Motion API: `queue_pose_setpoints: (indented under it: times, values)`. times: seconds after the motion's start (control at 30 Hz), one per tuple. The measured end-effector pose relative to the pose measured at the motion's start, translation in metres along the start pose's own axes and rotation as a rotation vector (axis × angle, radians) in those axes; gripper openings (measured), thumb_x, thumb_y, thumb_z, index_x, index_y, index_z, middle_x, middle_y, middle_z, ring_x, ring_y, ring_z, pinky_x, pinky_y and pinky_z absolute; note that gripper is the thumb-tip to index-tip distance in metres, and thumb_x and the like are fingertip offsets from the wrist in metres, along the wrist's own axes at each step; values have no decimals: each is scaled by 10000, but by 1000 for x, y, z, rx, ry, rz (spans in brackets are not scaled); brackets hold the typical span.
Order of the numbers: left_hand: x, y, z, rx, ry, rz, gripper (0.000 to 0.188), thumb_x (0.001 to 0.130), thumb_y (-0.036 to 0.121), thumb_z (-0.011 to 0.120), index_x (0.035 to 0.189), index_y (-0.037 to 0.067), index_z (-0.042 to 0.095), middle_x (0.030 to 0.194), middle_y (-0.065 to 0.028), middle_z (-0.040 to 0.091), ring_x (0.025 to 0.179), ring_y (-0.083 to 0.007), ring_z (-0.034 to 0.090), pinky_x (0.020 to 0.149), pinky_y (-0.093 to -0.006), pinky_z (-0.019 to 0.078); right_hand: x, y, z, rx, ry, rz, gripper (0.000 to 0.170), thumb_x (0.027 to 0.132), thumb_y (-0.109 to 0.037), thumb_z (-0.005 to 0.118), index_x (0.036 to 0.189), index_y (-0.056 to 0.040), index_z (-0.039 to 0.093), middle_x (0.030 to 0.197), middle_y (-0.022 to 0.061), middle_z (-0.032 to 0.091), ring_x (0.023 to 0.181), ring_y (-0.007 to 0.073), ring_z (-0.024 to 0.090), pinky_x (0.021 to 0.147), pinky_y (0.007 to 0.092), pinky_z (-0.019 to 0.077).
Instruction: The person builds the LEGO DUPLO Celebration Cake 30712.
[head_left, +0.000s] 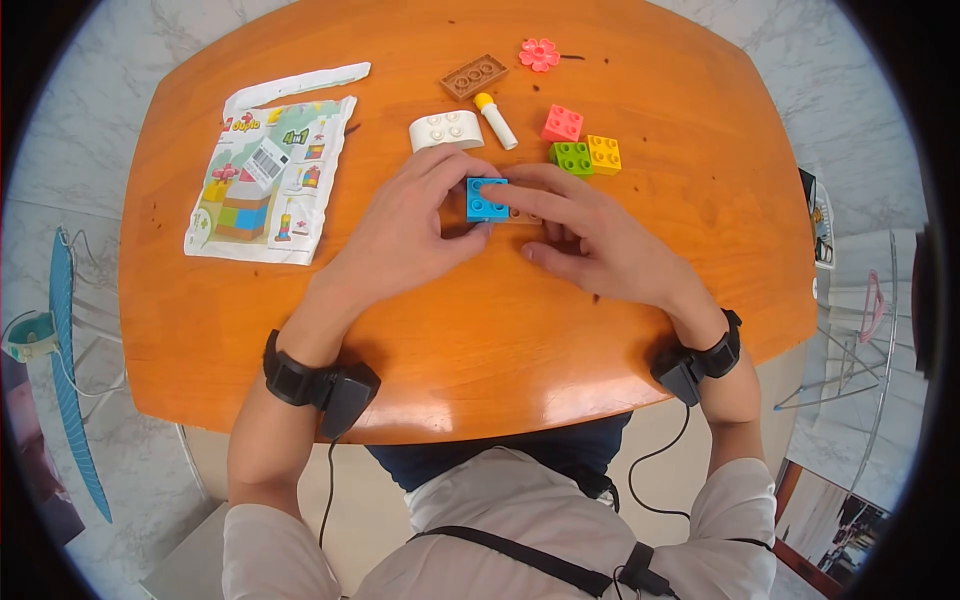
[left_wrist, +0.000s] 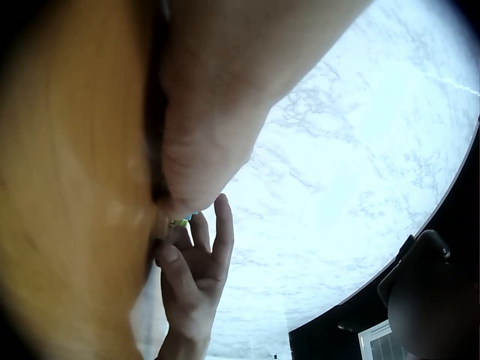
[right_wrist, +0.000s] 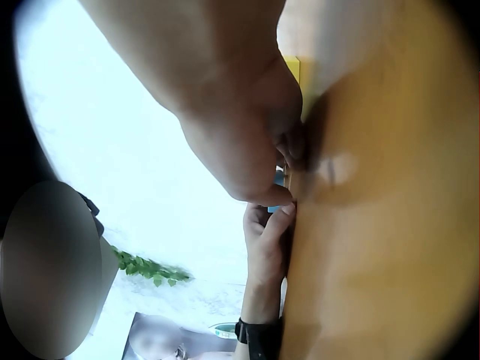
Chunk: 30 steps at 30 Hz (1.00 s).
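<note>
A blue building brick [head_left: 481, 206] with studs sits at the left end of a brown brick [head_left: 524, 214], which shows partly under my right hand. My left hand [head_left: 405, 215] holds the blue brick from the left, thumb on the near side and fingers at the far side. From the right, my right hand [head_left: 610, 235] reaches over with its index finger on top of the blue brick; its thumb is apart on the near side. Both hands meet low over the tabletop in the right wrist view, where the blue brick [right_wrist: 278, 178] is mostly hidden.
Beyond the hands lie a white curved brick [head_left: 445, 129], a white stick with a yellow tip [head_left: 497, 122], another brown brick [head_left: 473, 77] and a pink flower [head_left: 539, 55]. Pink [head_left: 562, 123], green [head_left: 571, 157] and yellow bricks [head_left: 604, 154] cluster at right. An opened package [head_left: 270, 180] lies left.
</note>
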<state>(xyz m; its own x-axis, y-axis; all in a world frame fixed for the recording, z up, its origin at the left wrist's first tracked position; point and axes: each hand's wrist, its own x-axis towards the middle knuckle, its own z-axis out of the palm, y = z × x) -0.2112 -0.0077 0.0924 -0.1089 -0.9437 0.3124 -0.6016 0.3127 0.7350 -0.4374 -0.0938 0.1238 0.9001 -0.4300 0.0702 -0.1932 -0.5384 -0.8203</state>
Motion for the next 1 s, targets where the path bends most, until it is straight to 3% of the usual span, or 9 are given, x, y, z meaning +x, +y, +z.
queue_pose_setpoints:
  times: [0.1,0.13,0.2,0.33,0.43,0.53,0.6,0.8,1.0]
  values:
    - [-1,3,-1,-27,-15,-23,390,809,75,761,1174,60,624,1168,-110,602,1098,-292,599,971,-363,488,-2,-3,-6,-125,397,-40,276,924,8,643,1186,-70,675,930,55,665,706,95,585,628,237,484]
    - [1,3,-3,-42,-28,-46,384,809,74,762,1168,61,624,1166,-110,602,1102,-294,602,974,-364,489,1,2,-12,-137,392,-48,276,924,8,643,1186,-70,675,930,55,665,706,95,585,628,237,484]
    - [2,2,-4,-48,-18,-50,376,810,72,761,1161,62,624,1160,-109,604,1095,-294,605,970,-365,493,4,17,-27,-120,850,-102,146,923,-2,630,1053,-32,687,761,13,630,610,51,527,571,224,441]
    - [0,1,-1,-17,2,-22,362,814,69,755,1151,64,624,1140,-105,607,1068,-283,614,949,-363,503,-2,22,-51,-192,855,111,110,924,-15,614,1021,-17,665,791,22,636,617,63,528,562,224,426]
    - [1,2,-2,-56,-19,-48,357,815,77,756,1147,64,624,1133,-102,608,1055,-271,617,935,-359,507,-1,20,-54,-357,641,157,157,927,-25,603,1070,-30,668,901,60,661,650,102,572,587,249,457]
    - [1,0,-1,-49,-16,-33,359,813,82,759,1146,63,623,1137,-99,608,1050,-268,618,929,-358,509,1,19,-45,-351,489,105,249,929,-50,622,1171,-71,682,1127,137,648,880,182,637,641,269,495]
    - [1,0,-1,-51,-10,-28,361,812,81,759,1146,63,624,1136,-99,609,1049,-268,618,928,-357,510,1,27,-39,-548,442,52,319,949,-115,647,1267,-118,679,1326,190,567,1131,272,583,850,344,514]
    - [1,1,-1,-28,-4,-22,367,809,81,760,1150,64,624,1139,-100,609,1042,-268,618,926,-358,510,5,38,-27,-691,290,-25,313,991,-253,652,1283,-147,683,1364,184,560,1253,333,525,1127,465,324]
    - [0,-1,-2,-20,-12,-28,380,809,82,765,1162,68,625,1163,-101,608,1042,-263,621,923,-358,516,10,43,-33,-478,449,24,227,964,-201,696,1171,-106,685,1313,147,588,1220,302,551,1080,437,392]
